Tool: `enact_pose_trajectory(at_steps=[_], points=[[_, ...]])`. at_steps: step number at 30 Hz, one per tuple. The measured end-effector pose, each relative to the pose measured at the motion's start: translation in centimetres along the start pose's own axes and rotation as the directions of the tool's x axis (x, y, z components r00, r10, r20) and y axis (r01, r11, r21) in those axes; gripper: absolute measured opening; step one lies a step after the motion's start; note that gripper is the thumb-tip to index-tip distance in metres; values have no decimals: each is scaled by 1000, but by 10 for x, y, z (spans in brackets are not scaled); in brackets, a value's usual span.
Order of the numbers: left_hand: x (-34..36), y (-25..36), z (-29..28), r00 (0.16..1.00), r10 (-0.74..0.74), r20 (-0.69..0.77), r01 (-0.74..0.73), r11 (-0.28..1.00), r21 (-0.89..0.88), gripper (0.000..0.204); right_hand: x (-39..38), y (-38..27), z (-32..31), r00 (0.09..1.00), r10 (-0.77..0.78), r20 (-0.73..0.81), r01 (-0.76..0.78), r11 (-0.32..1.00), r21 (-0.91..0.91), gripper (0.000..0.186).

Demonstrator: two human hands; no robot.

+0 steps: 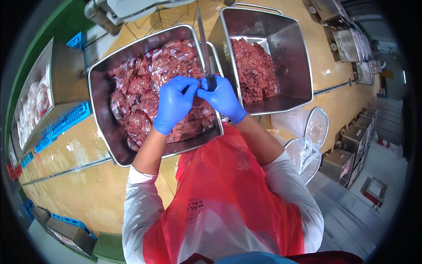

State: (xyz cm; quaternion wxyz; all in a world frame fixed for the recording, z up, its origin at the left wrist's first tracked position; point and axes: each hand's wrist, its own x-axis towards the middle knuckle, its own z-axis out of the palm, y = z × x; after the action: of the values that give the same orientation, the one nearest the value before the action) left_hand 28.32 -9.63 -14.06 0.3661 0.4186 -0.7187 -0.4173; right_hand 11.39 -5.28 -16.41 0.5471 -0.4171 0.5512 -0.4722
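Head view, nearest first: red plastic apron (220,189) over white sleeves, forearms reaching forward over the yellow desk (79,176).

Further out, both blue-gloved hands together above the near steel tub (99,101). Left hand (173,103) clenched, pinching the top of one clear-wrapped meat packet (193,90) held up between the two hands. Right hand (224,99) closed around the dark handle of a knife (203,39), long blade pointing away toward the far edge, while the fingertips meet the left hand on that same packet. Beneath them, heaped red vacuum packets (140,88) filling the tub nearly to the rim.

Judged from this: mid-step on a single packet, gripped and pulled taut over the pile, not yet seen cut open; cannot tell whether the wrap is already slit. Many packets unopened, so seemingly early to midway.

Next move, as a judgement only: calls for keeping the wrap tight with the left hand, turning the blade down to the film and well off the gloved fingertips, and holding the packet firmly enough that slick plastic does not slip.

Beyond and to the right, a second steel tub (294,48), deeper, with loose unwrapped meat (255,70) piled at one side. Beside it, nearer the body, crumpled clear bags (307,136). Far left, a tray of paler meat (33,105) next to blue crates (66,125).
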Motion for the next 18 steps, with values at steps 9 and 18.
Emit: enact_pose_trajectory(at_steps=[9,18], points=[[-6,102,104,974,149,168,-201,913,356,43,-84,-73,-182,977,-22,-213,84,955,286,25],[86,158,215,972,-18,235,-61,943,326,20,-145,-59,-334,766,-225,-603,-248,762,-599,48]])
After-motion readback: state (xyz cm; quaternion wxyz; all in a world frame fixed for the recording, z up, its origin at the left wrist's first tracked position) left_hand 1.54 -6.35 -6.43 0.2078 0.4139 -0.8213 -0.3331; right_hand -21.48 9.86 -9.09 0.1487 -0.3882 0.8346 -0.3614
